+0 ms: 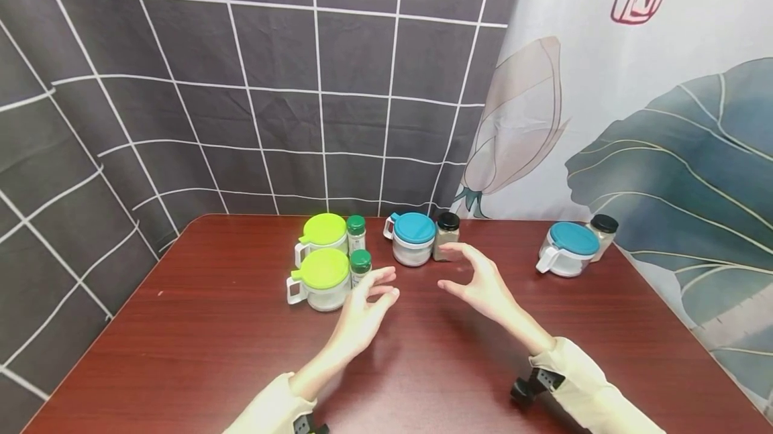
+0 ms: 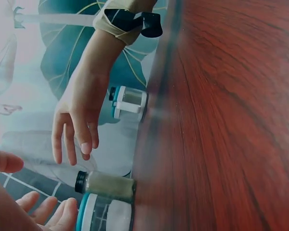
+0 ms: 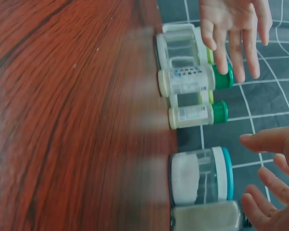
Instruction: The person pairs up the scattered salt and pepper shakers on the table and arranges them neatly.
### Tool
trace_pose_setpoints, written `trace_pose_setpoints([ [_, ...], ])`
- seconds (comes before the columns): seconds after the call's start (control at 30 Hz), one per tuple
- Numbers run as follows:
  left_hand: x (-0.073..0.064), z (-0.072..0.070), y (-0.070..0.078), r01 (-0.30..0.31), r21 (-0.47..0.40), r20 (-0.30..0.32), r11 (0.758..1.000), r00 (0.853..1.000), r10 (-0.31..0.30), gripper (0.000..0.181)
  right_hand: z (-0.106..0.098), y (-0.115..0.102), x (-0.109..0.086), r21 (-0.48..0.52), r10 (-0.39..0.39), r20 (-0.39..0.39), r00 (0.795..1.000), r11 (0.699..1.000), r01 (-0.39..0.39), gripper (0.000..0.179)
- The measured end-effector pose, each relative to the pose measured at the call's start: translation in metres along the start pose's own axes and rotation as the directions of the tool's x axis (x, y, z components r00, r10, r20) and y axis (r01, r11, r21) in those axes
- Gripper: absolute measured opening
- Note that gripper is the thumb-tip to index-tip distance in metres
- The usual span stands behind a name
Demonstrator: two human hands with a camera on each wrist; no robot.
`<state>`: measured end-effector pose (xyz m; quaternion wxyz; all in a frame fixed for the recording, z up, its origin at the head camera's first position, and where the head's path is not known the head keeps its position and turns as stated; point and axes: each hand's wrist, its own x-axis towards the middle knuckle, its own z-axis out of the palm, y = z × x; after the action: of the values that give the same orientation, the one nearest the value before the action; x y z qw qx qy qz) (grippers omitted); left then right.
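Note:
My left hand point(image 1: 360, 316) hovers above the table with fingers loosely bent, holding nothing. It is nearest a green-capped spice bottle point(image 1: 360, 263), partly hidden by its fingers. A lime-lidded seasoning jar point(image 1: 324, 269) with a white handle stands left of that bottle. Behind them are another lime-lidded jar point(image 1: 325, 230) and a second green-capped bottle point(image 3: 197, 114). My right hand point(image 1: 485, 284) also hovers with nothing in it, thumb and fingers spread apart. Close to its fingertips stands a black-capped spice bottle point(image 1: 446, 238), beside a blue-lidded seasoning jar point(image 1: 413, 239) holding white contents.
Farther right on the red-brown wooden table point(image 1: 199, 327) stand another blue-lidded jar point(image 1: 568, 250) and another black-capped bottle point(image 1: 604, 233). A dark grid-patterned cloth point(image 1: 356, 125) hangs behind the table. Beside it, a leaf-printed curtain point(image 1: 694, 152) borders the right edge.

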<state>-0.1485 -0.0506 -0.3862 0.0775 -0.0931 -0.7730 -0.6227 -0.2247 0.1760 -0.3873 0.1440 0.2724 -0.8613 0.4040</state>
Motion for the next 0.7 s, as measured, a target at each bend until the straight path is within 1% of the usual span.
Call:
trace_pose_setpoints([
  [0.13, 0.004, 0.006, 0.0, 0.004, 0.014, 0.013, 1.0, 1.0, -0.004, 0.037, -0.004, 0.005, -0.001, -0.009, -0.01, -0.011, 1.0, 1.0, 0.01, 0.059],
  [0.37, 0.007, 0.016, -0.001, 0.023, 0.008, 0.041, 1.0, 0.999, -0.023, 0.037, -0.012, 0.016, -0.006, -0.052, -0.033, -0.029, 0.999, 0.998, 0.031, 0.059],
  [0.57, 0.011, 0.024, -0.004, 0.039, 0.013, 0.071, 0.999, 0.997, -0.04, 0.039, -0.017, 0.024, -0.01, -0.061, 0.004, -0.013, 1.0, 0.998, -0.005, 0.058],
  [0.7, 0.013, 0.027, -0.004, 0.041, 0.019, 0.072, 0.999, 0.997, -0.042, 0.04, -0.02, 0.029, -0.011, -0.061, 0.01, -0.013, 1.0, 0.998, -0.011, 0.058],
])
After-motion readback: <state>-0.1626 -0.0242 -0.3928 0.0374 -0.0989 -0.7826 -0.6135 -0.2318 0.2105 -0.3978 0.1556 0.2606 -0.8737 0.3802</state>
